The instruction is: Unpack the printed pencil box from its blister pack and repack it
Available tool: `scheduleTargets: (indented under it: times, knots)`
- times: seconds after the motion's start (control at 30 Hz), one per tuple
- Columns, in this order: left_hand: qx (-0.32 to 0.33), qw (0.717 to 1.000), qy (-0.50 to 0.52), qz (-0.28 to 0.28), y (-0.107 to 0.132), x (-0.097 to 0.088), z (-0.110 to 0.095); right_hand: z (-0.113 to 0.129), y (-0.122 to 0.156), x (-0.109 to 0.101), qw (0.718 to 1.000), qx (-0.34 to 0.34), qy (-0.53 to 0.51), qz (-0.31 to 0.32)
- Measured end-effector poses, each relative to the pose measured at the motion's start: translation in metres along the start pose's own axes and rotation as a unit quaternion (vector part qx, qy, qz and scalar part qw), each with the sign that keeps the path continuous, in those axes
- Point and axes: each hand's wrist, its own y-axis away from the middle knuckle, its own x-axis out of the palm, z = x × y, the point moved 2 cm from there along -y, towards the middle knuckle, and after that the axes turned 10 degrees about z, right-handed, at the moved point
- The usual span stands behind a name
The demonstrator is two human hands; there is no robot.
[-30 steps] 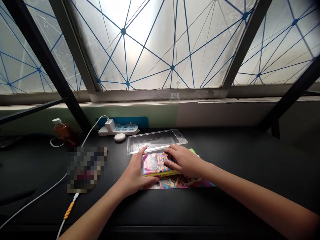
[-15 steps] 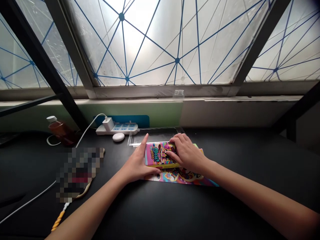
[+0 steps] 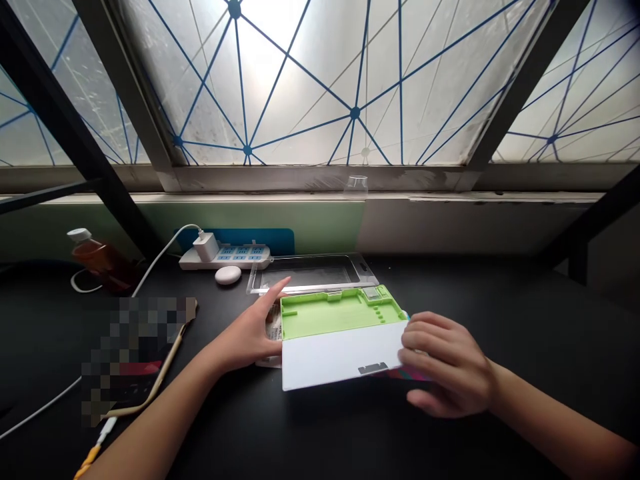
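Note:
An opened pencil case [image 3: 325,313] lies in front of me, its inside bright green plastic with small slots and knobs. Its white lid [image 3: 330,360] is folded down toward me and has a grey strip near the front edge. My left hand [image 3: 253,333] grips the case's left end, forefinger stretched along the back corner and thumb at the front. At the lid's right edge, my right hand [image 3: 445,363] has its fingers curled against it, thumb below. Under the case, a colourful printed sheet [image 3: 407,375] shows only in part.
Behind the case lies a clear plastic package tray [image 3: 310,272]. A white power strip [image 3: 225,257] with a plugged-in charger, a round white case [image 3: 228,275] and a bottle of reddish liquid [image 3: 103,260] stand back left. A blurred-out device [image 3: 140,360] with a cable lies left.
The pencil case has gone from closed, printed cover up, to open with its green inside showing. My right hand has moved right and toward me. The view has shifted slightly.

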Motion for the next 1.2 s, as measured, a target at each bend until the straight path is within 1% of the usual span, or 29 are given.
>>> scheduleTargets:
  times: [0.07,0.13,0.2,0.27,0.33,0.4,0.47,0.53,0.6,0.7,0.77,0.8,0.93,1.0,1.07,1.13,1.2]
  knots:
    - [-0.002,1.0,-0.008,0.0,-0.001,0.0,0.0,-0.014,0.011,0.004,0.997,0.062,-0.046,-0.004]
    - [-0.007,1.0,-0.012,-0.003,-0.001,0.001,0.0,-0.026,0.017,0.01,0.988,0.121,-0.099,-0.01]
    - [-0.01,1.0,-0.015,-0.006,-0.001,0.001,0.0,-0.031,0.019,0.015,0.977,0.152,-0.148,-0.01]
    - [-0.007,1.0,-0.015,-0.008,0.0,0.001,0.0,-0.032,0.02,0.019,0.969,0.169,-0.179,-0.004]
    - [-0.003,1.0,-0.017,-0.013,0.0,0.002,0.0,-0.032,0.02,0.021,0.964,0.191,-0.183,-0.006]
    - [-0.001,1.0,-0.022,-0.018,0.001,0.002,-0.001,-0.035,0.022,0.021,0.959,0.227,-0.169,-0.026]
    - [0.002,0.999,-0.03,-0.026,0.003,0.002,-0.001,-0.041,0.025,0.022,0.95,0.269,-0.152,-0.047]
    - [0.012,0.999,-0.031,-0.032,0.004,0.003,-0.002,-0.051,0.028,0.024,0.937,0.315,-0.14,-0.054]
    - [0.026,0.998,-0.029,-0.042,0.004,0.004,-0.003,-0.06,0.032,0.026,0.92,0.362,-0.145,-0.044]
    - [0.057,0.995,-0.038,-0.067,0.005,0.006,-0.002,-0.067,0.037,0.03,0.889,0.417,-0.188,0.005]
    - [0.08,0.993,-0.043,-0.081,0.005,0.008,-0.002,-0.066,0.037,0.032,0.877,0.43,-0.213,0.034]
    - [0.091,0.991,-0.044,-0.085,0.005,0.009,-0.002,-0.065,0.037,0.033,0.874,0.429,-0.224,0.037]
    - [0.129,0.985,-0.051,-0.101,0.007,0.009,-0.003,-0.058,0.033,0.031,0.87,0.401,-0.285,-0.001]
    - [0.126,0.985,-0.027,-0.111,0.006,0.007,-0.005,-0.056,0.029,0.028,0.861,0.387,-0.329,-0.018]
    - [0.117,0.986,0.013,-0.115,0.004,0.004,-0.007,-0.057,0.021,0.025,0.848,0.39,-0.357,-0.028]
    - [0.112,0.986,0.038,-0.118,0.0,-0.001,-0.008,-0.061,0.01,0.023,0.842,0.405,-0.355,-0.038]
    - [0.101,0.985,0.036,-0.134,-0.007,-0.008,-0.008,-0.07,-0.006,0.025,0.844,0.412,-0.339,-0.048]
